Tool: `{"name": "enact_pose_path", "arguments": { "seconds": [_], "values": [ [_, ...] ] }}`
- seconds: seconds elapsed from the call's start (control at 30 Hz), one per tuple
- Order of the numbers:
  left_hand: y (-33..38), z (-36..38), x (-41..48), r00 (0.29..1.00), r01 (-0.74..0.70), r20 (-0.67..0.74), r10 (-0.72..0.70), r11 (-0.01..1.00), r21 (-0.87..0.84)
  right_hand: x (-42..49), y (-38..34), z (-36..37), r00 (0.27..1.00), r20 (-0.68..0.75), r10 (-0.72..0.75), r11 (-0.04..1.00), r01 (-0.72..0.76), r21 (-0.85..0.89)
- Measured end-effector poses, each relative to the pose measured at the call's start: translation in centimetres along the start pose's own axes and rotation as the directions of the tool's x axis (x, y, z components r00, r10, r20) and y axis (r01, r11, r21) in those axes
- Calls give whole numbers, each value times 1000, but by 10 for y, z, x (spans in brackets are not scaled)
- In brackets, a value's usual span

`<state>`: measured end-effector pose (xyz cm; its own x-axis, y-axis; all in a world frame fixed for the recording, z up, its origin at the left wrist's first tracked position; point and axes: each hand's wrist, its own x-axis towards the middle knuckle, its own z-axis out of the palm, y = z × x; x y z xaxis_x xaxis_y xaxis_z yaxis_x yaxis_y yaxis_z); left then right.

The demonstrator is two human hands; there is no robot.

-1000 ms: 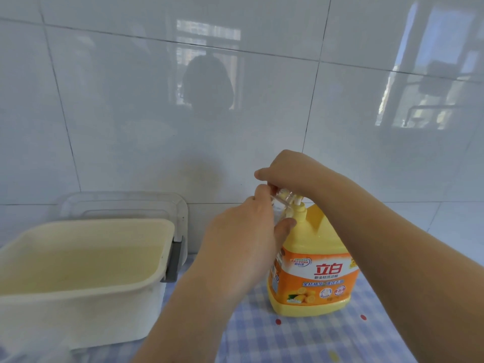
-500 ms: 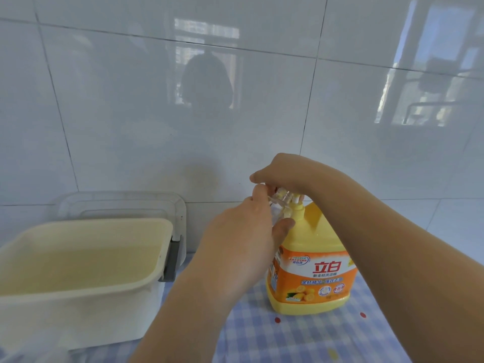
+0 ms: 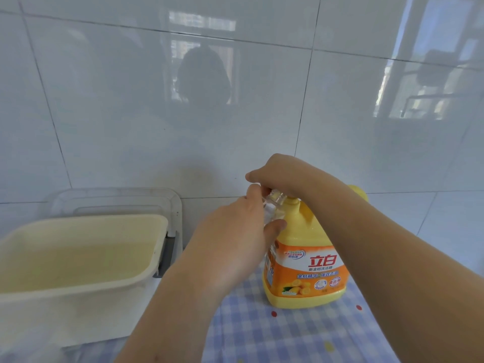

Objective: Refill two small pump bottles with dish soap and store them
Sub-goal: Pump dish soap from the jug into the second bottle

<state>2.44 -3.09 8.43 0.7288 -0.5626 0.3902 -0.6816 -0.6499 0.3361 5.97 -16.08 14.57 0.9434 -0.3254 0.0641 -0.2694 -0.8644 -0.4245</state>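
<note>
- On a counter covered with a blue checked cloth, against a glossy white tiled wall, stands a large yellow dish soap jug with an orange label.
- The left hand is wrapped around a small clear bottle, held upright just beside the jug's neck; only a sliver of clear plastic shows between thumb and fingers.
- The right hand reaches over from above, its fingers closed on the top of the small bottle. Whether they grip a cap or the bare neck cannot be told.
- To the left sits a cream plastic tub, with a clear lid leaning against the wall behind it.
- Only one small bottle is visible; the second is out of view.
- Judging by its size, the small bottle is light and thin-walled, likely to flex if squeezed, and slick if soap gets on it. A firm wrap around its body, as here, suits it best.
- The jug looks heavy and stiff. Its top handle, hidden under the right forearm, would be the place to lift it, with a second hand steadying the base while pouring.
</note>
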Motion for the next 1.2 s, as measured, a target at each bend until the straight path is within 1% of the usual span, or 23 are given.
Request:
{"name": "enact_pose_path", "arguments": {
  "seconds": [0.43, 0.63, 0.73, 0.93, 1.1, 1.2],
  "values": [
    [-2, -1, 2, 999, -24, -35, 26, 997, 76, 1, -2, 0, 1000, -20, 19, 998, -20, -58],
    [0, -2, 2, 993, -24, -116, 24, 1000, 2, 0, -9, -14, 998, -60, 18, 996, -23, -90],
    [0, -2, 2, 992, -13, -129, 13, 1000, -1, 1, -9, -14, 999, -41, 16, 995, -19, -95],
    [0, 1, 2, 992, -7, -125, 8, 1000, 12, -3, -11, -16, 999, 43, 15, 998, -12, -60],
    [0, 2, 2, 995, 0, -101, 2, 1000, 18, -4, -11, -14, 997, 75, 23, 999, -20, -45],
    [0, 1, 2, 996, 4, -93, -3, 1000, 9, -3, -10, -14, 998, 68, 18, 999, -14, -47]
  ]
}}
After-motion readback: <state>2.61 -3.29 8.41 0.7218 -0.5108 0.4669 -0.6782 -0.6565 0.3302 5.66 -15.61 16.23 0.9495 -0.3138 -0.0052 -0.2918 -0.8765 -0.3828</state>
